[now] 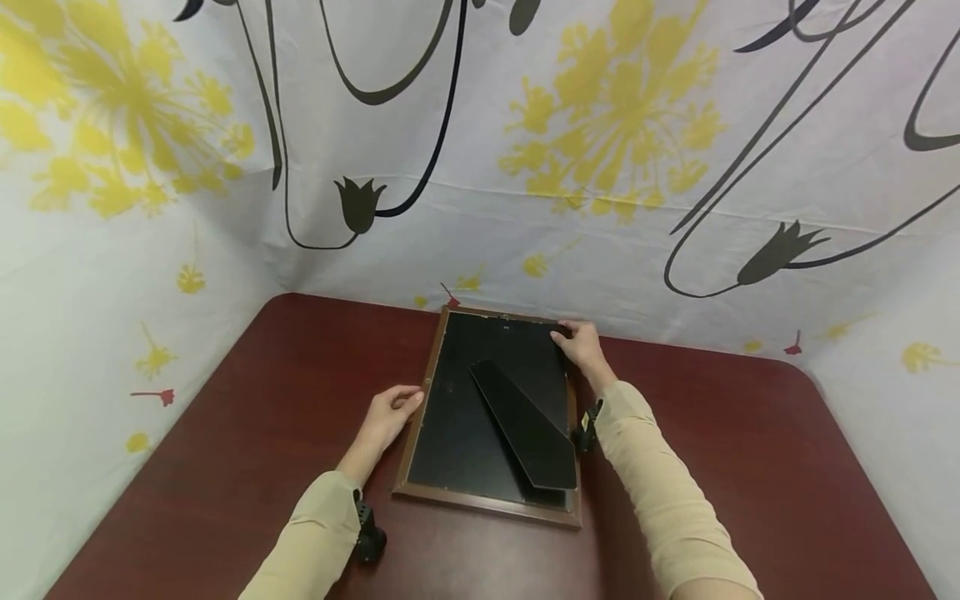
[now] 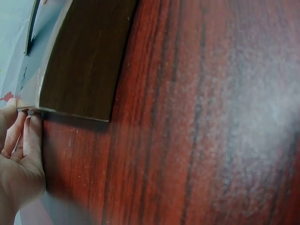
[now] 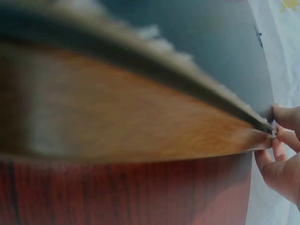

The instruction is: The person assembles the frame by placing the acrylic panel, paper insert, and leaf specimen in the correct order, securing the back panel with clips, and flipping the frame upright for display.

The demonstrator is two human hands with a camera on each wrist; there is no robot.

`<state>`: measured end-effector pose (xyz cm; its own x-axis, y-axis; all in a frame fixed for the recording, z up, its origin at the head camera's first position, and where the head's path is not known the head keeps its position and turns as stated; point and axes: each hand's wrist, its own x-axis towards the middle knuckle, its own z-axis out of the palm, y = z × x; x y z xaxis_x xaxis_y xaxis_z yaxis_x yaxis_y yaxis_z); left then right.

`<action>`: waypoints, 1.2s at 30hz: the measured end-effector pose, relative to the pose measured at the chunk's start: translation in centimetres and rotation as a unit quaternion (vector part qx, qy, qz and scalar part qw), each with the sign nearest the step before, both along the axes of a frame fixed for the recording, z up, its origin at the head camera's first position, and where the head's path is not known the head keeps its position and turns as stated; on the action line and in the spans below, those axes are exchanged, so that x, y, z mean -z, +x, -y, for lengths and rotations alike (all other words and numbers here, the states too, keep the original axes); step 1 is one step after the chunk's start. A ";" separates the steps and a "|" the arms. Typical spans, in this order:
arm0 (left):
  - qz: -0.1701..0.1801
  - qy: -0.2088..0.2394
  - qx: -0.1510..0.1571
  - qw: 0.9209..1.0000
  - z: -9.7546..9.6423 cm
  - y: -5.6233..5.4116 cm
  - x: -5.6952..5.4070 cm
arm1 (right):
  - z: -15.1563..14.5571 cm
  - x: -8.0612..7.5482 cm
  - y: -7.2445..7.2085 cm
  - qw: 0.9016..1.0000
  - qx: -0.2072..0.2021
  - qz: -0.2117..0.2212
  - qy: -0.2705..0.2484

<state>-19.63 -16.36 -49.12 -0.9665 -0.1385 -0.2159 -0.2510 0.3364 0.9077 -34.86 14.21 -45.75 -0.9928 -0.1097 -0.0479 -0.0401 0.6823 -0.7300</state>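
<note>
A picture frame (image 1: 487, 506) with a brown wooden rim lies face down on the table, its black backing board (image 1: 453, 433) upward. An easel stand (image 1: 525, 429) slants across the board, its wide end raised near the lower right. At the left rim, my left hand (image 1: 386, 417) pinches the edge between thumb and fingers; the left wrist view shows the fingers (image 2: 33, 136) below the frame's edge. My right hand (image 1: 583, 348) grips the top right corner, thumb on the backing. In the right wrist view, the fingers curl round that corner beside the frame's wooden side (image 3: 117, 112).
The dark red wooden table (image 1: 300, 400) has rounded back corners. White cloth (image 1: 465, 150) with yellow flowers and dark stems hangs behind and at both sides. Small black cameras are strapped at the left wrist (image 1: 369, 533) and the right wrist (image 1: 587, 429).
</note>
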 end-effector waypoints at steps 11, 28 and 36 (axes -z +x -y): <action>-0.005 0.001 0.001 1.000 -0.3 -0.9 0.2 | -0.3 0.0 0.4 0.996 -0.008 0.077 -0.036; -0.002 0.005 0.009 1.000 0.6 -1.4 0.5 | -2.3 0.4 3.6 0.965 0.046 0.207 -0.155; 0.026 0.008 0.032 0.999 1.6 -2.3 0.1 | -1.9 0.7 5.8 0.960 0.052 0.212 -0.172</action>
<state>-21.93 -17.95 -49.25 -0.9610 -0.0722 -0.2671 -0.2755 0.3382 0.8998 -29.07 16.08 -46.41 -0.8981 -0.0937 -0.4297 0.3662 0.3817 -0.8487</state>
